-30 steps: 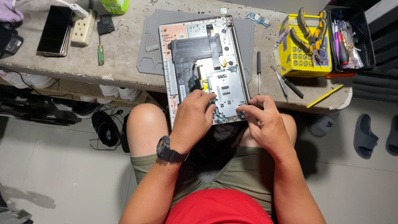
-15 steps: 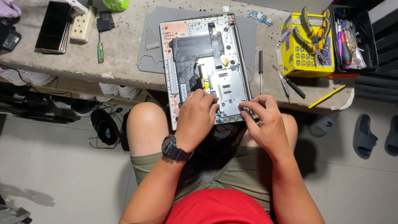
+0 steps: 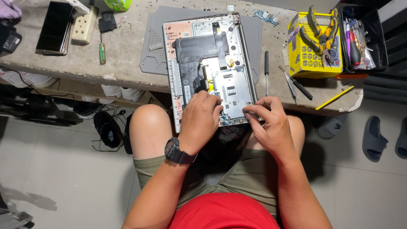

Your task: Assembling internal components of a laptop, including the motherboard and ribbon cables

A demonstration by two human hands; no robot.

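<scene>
Opened laptop (image 3: 210, 70), bottom cover off, lying on grey mat (image 3: 152, 51) at near edge of concrete bench (image 3: 85, 63), near end overhanging toward lap. Black battery (image 3: 199, 53) and silver metal plate (image 3: 232, 90) exposed inside.

Left hand (image 3: 201, 116) resting on near left part of laptop, fingers curled down onto the innards; whether pinching something small, cannot tell. Black watch (image 3: 178, 152) on that wrist. Right hand (image 3: 271, 123) at near right corner, fingertips (image 3: 250, 113) pinched together against the laptop edge, seemingly on a small part or screw; too small to make out.

Handling judgement: thin, flat, stiff shell, moderately light, but fragile inside: exposed board, ribbon cables, battery not to be pressed or bent. Best held by outer frame edges, both sides, never by the plate or cables. Overhang at bench edge means tipping risk if near end gets pushed down.

Laptop directly under and ahead of both hands, touching both; far end well ahead, toward small circuit board (image 3: 266, 16).

Nearby: black screwdriver (image 3: 266, 70) just right of laptop, tweezers (image 3: 290, 82) beside it, yellow box (image 3: 311, 48) with pliers (image 3: 320, 34) on top, black tool tray (image 3: 362, 38) far right, phone (image 3: 55, 27) and power strip (image 3: 85, 24) well apart at left, green screwdriver (image 3: 101, 51).
</scene>
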